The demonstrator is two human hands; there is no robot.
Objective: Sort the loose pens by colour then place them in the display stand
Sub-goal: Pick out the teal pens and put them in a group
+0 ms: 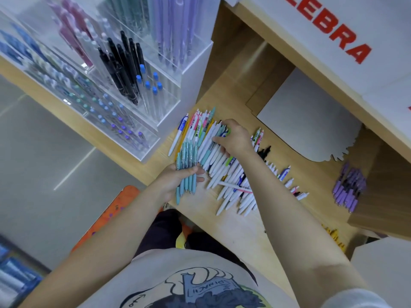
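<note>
A long heap of loose pens (231, 174), mostly white-bodied with coloured clips, lies across the wooden counter (240, 227). My left hand (178, 178) grips a bunch of light teal pens (185, 165), held near the counter's front edge. My right hand (233, 138) rests on the upper part of the heap, its fingers curled and pinching a pen there. The clear acrylic display stand (124, 85) is at the left, with compartments of pink, black, blue-capped, purple and teal pens.
A separate pile of purple pens (349, 190) lies at the right, beside a wooden box wall (382, 192). A white board with red lettering (333, 25) overhangs the back. A few yellow pens (333, 236) show near the right front. Grey floor lies below the counter at the left.
</note>
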